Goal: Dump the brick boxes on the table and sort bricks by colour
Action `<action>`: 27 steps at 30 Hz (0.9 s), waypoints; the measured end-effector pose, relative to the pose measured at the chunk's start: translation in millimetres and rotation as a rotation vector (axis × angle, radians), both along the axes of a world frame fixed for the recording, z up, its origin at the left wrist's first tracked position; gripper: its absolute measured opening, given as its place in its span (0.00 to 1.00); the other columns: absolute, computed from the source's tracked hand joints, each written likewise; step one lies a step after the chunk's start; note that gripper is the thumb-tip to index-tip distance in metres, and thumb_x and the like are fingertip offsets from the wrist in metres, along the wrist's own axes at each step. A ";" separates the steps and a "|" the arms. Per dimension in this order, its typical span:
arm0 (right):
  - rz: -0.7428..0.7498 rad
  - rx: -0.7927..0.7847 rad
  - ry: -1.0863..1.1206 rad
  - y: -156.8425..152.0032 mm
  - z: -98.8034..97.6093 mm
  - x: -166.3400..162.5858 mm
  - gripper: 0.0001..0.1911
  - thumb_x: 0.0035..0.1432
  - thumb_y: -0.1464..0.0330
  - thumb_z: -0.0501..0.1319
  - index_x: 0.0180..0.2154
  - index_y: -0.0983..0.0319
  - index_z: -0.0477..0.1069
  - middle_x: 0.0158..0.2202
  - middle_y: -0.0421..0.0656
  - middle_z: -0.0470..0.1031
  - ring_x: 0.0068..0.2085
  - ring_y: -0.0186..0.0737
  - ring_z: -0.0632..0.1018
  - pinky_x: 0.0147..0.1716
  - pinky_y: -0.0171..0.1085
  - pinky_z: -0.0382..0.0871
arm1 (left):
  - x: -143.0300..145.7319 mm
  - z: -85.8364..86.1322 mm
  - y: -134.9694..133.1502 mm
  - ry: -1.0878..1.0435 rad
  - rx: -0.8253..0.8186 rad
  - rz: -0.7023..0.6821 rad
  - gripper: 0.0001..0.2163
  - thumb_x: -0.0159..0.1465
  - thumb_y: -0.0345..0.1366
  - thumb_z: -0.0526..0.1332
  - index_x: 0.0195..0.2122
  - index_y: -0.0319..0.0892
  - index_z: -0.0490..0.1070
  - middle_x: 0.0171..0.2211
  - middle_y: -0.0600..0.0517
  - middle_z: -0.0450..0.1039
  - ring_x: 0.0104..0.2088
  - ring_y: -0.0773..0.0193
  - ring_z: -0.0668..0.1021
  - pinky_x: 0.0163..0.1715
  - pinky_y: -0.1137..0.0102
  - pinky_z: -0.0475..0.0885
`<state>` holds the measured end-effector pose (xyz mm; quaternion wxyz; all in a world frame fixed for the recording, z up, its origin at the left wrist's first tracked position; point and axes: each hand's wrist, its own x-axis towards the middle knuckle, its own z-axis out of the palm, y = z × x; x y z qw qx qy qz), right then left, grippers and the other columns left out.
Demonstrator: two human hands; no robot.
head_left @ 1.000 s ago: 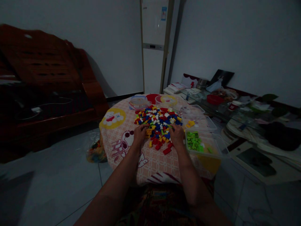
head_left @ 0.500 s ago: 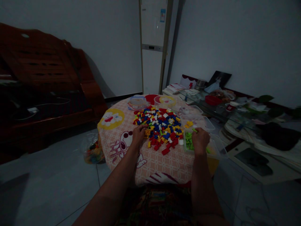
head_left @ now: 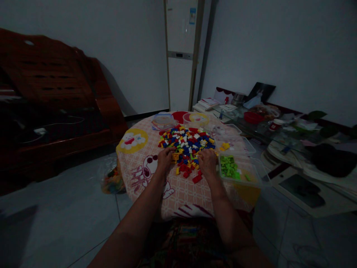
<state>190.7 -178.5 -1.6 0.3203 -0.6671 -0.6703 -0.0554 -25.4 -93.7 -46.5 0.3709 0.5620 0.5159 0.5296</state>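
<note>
A mixed pile of toy building bricks [head_left: 187,143], in red, yellow, blue, white and green, is spread over the round table. At the pile's left edge, my left hand [head_left: 165,160] has its fingers closed on a yellow brick [head_left: 175,156]. My right hand [head_left: 208,162] reaches into the right side of the pile, fingers bent together and pointing down; what lies between the fingertips is too small to make out. Just right of that hand stands a clear plastic box [head_left: 252,182] with many green bricks [head_left: 229,167] in its left part.
Behind the green-brick box, a clear container [head_left: 247,145] holds a few yellow bricks [head_left: 224,146]. Further clear containers [head_left: 163,120] stand at the table's far side. A cluttered glass shelf [head_left: 260,128] runs along the right, a wooden bench [head_left: 55,85] along the left. A bag [head_left: 111,178] sits on the floor.
My right hand has moved left from above the green-brick box, where it held a green brick, to the pile. My left hand stays with the yellow brick.
</note>
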 end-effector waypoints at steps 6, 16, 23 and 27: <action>-0.014 -0.128 -0.081 20.4 -15.6 -23.2 0.09 0.63 0.69 0.64 0.41 0.63 0.84 0.57 0.56 0.76 0.63 0.57 0.67 0.66 0.52 0.57 | -1.6 -1.6 0.4 -0.015 -0.004 -0.011 0.15 0.57 0.36 0.60 0.41 0.40 0.84 0.34 0.48 0.82 0.31 0.58 0.80 0.32 0.68 0.73; -0.056 -0.198 -0.122 27.1 -23.5 -30.1 0.11 0.64 0.69 0.62 0.42 0.65 0.83 0.64 0.58 0.73 0.66 0.60 0.66 0.69 0.56 0.53 | -0.7 -10.9 4.9 -0.021 0.009 0.001 0.16 0.57 0.37 0.60 0.41 0.41 0.84 0.36 0.47 0.83 0.35 0.57 0.81 0.36 0.66 0.75; -0.060 0.015 0.030 25.8 -34.2 -25.2 0.07 0.62 0.72 0.62 0.37 0.62 0.80 0.59 0.55 0.77 0.63 0.54 0.70 0.66 0.51 0.59 | -0.6 -5.5 2.4 -0.015 0.009 -0.002 0.15 0.57 0.37 0.60 0.40 0.41 0.84 0.37 0.47 0.83 0.36 0.55 0.82 0.38 0.65 0.75; -0.062 0.090 0.096 26.6 -33.1 -23.7 0.06 0.62 0.74 0.62 0.35 0.60 0.78 0.54 0.53 0.79 0.60 0.52 0.72 0.64 0.49 0.62 | -0.8 -3.7 1.9 -0.008 0.006 0.005 0.14 0.56 0.37 0.60 0.39 0.42 0.83 0.36 0.48 0.83 0.35 0.55 0.81 0.36 0.65 0.75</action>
